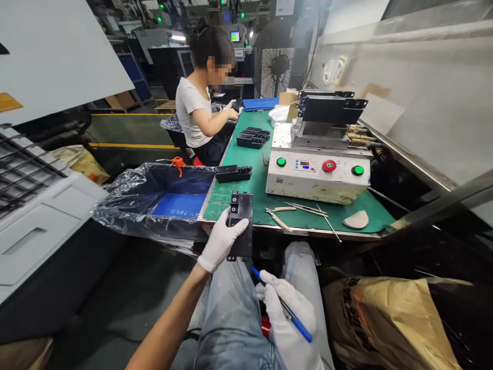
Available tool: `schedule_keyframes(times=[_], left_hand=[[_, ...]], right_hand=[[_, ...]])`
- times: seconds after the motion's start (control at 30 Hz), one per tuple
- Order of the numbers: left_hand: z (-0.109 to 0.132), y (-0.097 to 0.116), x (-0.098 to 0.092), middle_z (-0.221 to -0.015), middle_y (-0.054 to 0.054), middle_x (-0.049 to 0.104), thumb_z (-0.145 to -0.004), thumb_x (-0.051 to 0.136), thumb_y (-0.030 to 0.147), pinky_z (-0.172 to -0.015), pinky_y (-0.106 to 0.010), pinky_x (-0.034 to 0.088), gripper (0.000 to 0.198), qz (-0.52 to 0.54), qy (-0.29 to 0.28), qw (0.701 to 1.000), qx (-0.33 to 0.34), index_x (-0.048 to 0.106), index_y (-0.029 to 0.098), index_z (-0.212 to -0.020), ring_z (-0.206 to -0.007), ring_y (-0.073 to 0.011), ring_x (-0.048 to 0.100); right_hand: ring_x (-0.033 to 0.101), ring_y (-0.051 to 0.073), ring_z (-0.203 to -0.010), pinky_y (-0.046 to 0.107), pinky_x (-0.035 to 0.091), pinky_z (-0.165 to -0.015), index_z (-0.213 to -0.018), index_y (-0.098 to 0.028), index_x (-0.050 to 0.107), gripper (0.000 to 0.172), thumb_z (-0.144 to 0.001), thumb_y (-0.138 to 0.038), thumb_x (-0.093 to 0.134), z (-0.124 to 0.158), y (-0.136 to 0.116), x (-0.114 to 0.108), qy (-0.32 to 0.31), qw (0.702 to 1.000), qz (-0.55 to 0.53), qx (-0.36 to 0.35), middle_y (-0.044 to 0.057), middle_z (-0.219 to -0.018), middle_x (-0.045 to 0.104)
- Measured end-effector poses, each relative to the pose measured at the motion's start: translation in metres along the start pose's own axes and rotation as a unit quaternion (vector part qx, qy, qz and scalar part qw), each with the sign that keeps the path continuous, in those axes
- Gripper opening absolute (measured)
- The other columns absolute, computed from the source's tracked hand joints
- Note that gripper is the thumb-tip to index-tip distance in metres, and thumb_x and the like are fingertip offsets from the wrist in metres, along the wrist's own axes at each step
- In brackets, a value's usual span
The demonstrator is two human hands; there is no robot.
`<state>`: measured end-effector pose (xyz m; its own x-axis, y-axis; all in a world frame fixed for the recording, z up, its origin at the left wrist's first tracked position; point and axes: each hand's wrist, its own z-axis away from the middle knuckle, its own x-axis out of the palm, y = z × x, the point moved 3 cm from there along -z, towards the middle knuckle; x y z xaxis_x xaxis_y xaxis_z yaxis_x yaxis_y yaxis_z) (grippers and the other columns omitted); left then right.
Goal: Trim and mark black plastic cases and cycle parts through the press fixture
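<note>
This is a factory assembly floor: a green-matted workbench counter (254, 190) at twelve o'clock, a white push-button bench machine (318, 174) at one, and yellow floor lines (131, 146) at ten.

- a benchtop control unit (318, 177) with green and red buttons
- steel tweezers (306, 208) on the green bench mat (250, 200)
- a plastic-lined bin (154, 192)
- a co-worker (188, 108) at the bench's far end (grey T-shirt)
- a pedestal fan (275, 69)
</note>
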<state>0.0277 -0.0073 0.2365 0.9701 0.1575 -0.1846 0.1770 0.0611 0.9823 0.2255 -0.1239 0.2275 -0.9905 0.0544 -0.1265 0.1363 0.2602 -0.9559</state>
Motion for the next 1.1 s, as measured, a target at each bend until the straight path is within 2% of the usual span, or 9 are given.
schedule_keyframes(times=[0.07,0.17,0.3,0.47,0.63,0.77,0.9,1.0,1.1], left_hand=[[0.015,0.0,-0.001,-0.132,-0.01,0.073,-0.084,0.075,0.055,-0.106,-0.038,0.053,0.06,0.067,0.03,0.997,-0.015,0.061,0.02,-0.13,-0.119,-0.0261,0.069],[0.025,0.003,-0.002,-0.13,-0.008,0.074,-0.084,0.077,0.052,-0.108,-0.039,0.051,0.056,0.09,0.044,0.995,-0.019,0.063,0.022,-0.128,-0.118,-0.0258,0.068],[0.025,0.011,-0.001,-0.129,-0.009,0.075,-0.082,0.078,0.051,-0.109,-0.041,0.052,0.056,0.104,0.044,0.993,-0.021,0.064,0.021,-0.127,-0.118,-0.0265,0.069],[0.024,0.018,0.001,-0.129,-0.011,0.074,-0.083,0.078,0.048,-0.112,-0.041,0.05,0.054,0.106,0.065,0.992,-0.012,0.063,0.019,-0.126,-0.121,-0.0268,0.068],[0.025,0.013,0.004,-0.131,-0.009,0.074,-0.084,0.078,0.049,-0.108,-0.04,0.052,0.062,0.114,0.051,0.992,-0.015,0.059,0.022,-0.136,-0.118,-0.0259,0.069],[0.028,0.013,0.004,-0.127,-0.007,0.076,-0.084,0.078,0.05,-0.106,-0.039,0.053,0.056,0.122,0.056,0.991,-0.01,0.063,0.023,-0.131,-0.114,-0.0253,0.07],[0.03,0.017,0.002,-0.124,-0.006,0.076,-0.082,0.081,0.047,-0.103,-0.035,0.054,0.054,0.171,0.068,0.983,-0.022,0.065,0.022,-0.128,-0.109,-0.0217,0.07],[0.03,0.012,-0.001,-0.11,-0.008,0.078,-0.083,0.08,0.053,-0.085,-0.032,0.061,0.054,0.328,0.054,0.937,-0.105,0.069,0.018,-0.124,-0.093,-0.0206,0.072],[0.032,0.008,0.002,-0.088,-0.008,0.072,-0.092,0.055,0.07,-0.061,-0.031,0.06,0.065,0.523,-0.062,0.832,-0.175,0.068,0.016,-0.127,-0.072,-0.0189,0.068]], right_hand=[[0.081,0.026,-0.088,0.037,0.07,-0.082,-0.117,-0.02,0.081,0.026,-0.097,-0.021,0.064,0.003,-0.002,0.007,-0.016,0.996,0.04,-0.077,0.012,-0.104,0.082],[0.08,0.027,-0.098,0.039,0.068,-0.088,-0.12,-0.02,0.079,0.03,-0.096,-0.014,0.062,0.005,-0.003,0.011,-0.029,0.989,0.079,-0.121,0.012,-0.111,0.081],[0.078,0.026,-0.103,0.038,0.067,-0.091,-0.126,-0.02,0.075,0.036,-0.095,-0.008,0.062,0.006,-0.008,0.011,-0.038,0.983,0.104,-0.148,0.011,-0.114,0.08],[0.08,0.024,-0.094,0.036,0.069,-0.084,-0.124,-0.02,0.076,0.037,-0.094,-0.005,0.061,0.01,-0.014,0.012,-0.044,0.979,0.106,-0.167,0.011,-0.105,0.081],[0.078,0.027,-0.106,0.039,0.067,-0.089,-0.135,-0.024,0.071,0.047,-0.093,-0.005,0.062,0.012,-0.017,0.024,-0.062,0.976,0.095,-0.184,0.012,-0.119,0.079],[0.076,0.028,-0.111,0.042,0.066,-0.094,-0.139,-0.024,0.068,0.053,-0.092,-0.003,0.061,0.01,-0.018,0.033,-0.091,0.974,0.082,-0.19,0.012,-0.124,0.077],[0.077,0.027,-0.111,0.04,0.066,-0.094,-0.14,-0.021,0.067,0.052,-0.092,-0.002,0.061,0.014,-0.011,0.03,-0.099,0.97,0.086,-0.203,0.013,-0.123,0.078],[0.079,0.025,-0.103,0.034,0.068,-0.089,-0.132,-0.02,0.073,0.042,-0.094,-0.004,0.061,0.017,-0.006,0.021,-0.074,0.98,0.072,-0.167,0.011,-0.116,0.08],[0.08,0.02,-0.089,0.027,0.068,-0.082,-0.12,-0.022,0.078,0.033,-0.097,-0.008,0.06,0.019,-0.008,0.014,-0.025,0.993,0.032,-0.113,0.007,-0.103,0.081]])
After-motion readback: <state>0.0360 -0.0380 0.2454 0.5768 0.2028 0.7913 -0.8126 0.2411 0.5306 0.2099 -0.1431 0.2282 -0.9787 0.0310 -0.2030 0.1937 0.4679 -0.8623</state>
